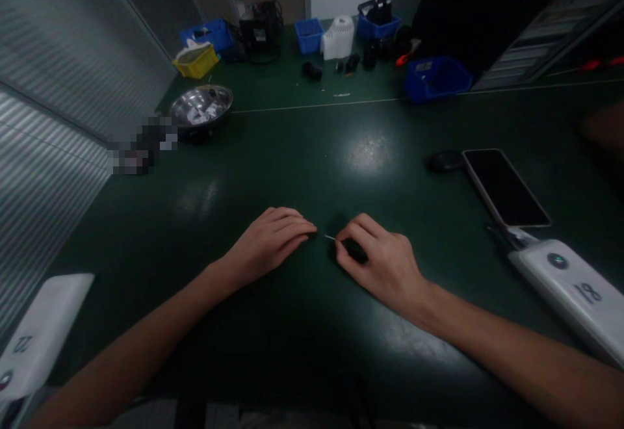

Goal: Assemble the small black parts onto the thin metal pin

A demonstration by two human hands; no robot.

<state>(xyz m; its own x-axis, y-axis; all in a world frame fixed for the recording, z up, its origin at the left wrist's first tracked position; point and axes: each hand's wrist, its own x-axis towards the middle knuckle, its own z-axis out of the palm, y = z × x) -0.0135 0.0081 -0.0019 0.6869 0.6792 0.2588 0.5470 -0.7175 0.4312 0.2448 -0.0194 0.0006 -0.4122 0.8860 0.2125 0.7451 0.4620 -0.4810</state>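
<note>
Close together over the green table (292,162), my two hands meet near the middle of the view. My right hand (380,257) pinches a thin, short, silvery rod (330,238) between thumb and index finger. Its other end points left, toward the fingertips of my left hand (275,237). Those fingers are closed against the thumb, palm down. Something small and dark seems to sit at their tips, too dim to name. Whether the rod touches it I cannot tell.
At right lie a phone (507,185), a black mouse (446,161) and a white device (575,286). Another white device (46,325) is at left. A metal bowl (224,101), blue bins (436,81) and a yellow bin (197,64) stand farther back.
</note>
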